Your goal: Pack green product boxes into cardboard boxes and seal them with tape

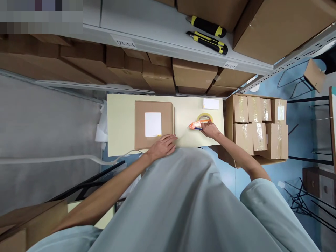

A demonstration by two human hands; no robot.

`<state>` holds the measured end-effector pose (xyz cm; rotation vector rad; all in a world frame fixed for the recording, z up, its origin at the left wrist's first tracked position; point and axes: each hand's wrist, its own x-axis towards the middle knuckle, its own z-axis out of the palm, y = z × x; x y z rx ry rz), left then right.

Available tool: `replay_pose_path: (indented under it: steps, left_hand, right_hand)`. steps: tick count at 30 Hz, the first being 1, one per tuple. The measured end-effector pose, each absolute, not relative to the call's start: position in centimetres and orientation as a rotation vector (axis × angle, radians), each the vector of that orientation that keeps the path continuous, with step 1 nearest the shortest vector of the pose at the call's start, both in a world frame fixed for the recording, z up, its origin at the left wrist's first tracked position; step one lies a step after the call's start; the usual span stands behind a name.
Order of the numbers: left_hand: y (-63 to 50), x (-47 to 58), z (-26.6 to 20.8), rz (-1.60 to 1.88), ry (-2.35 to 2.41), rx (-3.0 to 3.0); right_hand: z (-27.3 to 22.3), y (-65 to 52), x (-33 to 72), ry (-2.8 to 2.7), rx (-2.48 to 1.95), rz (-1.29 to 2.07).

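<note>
One cutter (194,125) in R hand (210,130) points L, lengthwise w/ tbl (121,122).

Head-worn view, facing forward and down, near above a table (120,122)

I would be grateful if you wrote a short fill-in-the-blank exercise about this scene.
1. The left hand touches the box, whose label is ____.
2. The tool at the right hand is mainly ____.
3. On the shelf lie ____ black-and-yellow knives.
4. The packed carton stands to the ____ of the table.

Missing words: white; orange; two; right.
</note>
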<state>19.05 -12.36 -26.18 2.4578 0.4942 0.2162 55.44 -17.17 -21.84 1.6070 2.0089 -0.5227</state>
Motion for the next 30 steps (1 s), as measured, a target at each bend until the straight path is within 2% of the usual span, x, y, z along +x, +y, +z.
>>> replay_pose_path:
  steps: [6,10,16,21,30]
  left_hand:
    - [-7.1,24.8,-24.0,0.499,1.212,2.246]
    - [-1.2,29.3,-24.8,0.511,1.432,2.098]
    - [-1.0,31.8,-26.9,0.496,1.522,2.018]
    - [-3.4,32.7,-26.9,0.533,1.678,1.931]
    - [-3.7,28.8,-26.7,0.41,1.353,2.147]
  right_hand:
    - [-23.4,-13.3,52.5,2.07,1.608,-0.496]
    - [-23.6,-12.1,52.2,2.089,1.58,-0.494]
    - [-23.5,-12.1,52.5,2.081,1.56,-0.491]
    - [-23.8,-13.3,52.3,2.057,1.543,-0.521]
    - [-24.1,-14.6,50.9,2.13,1.421,-0.588]
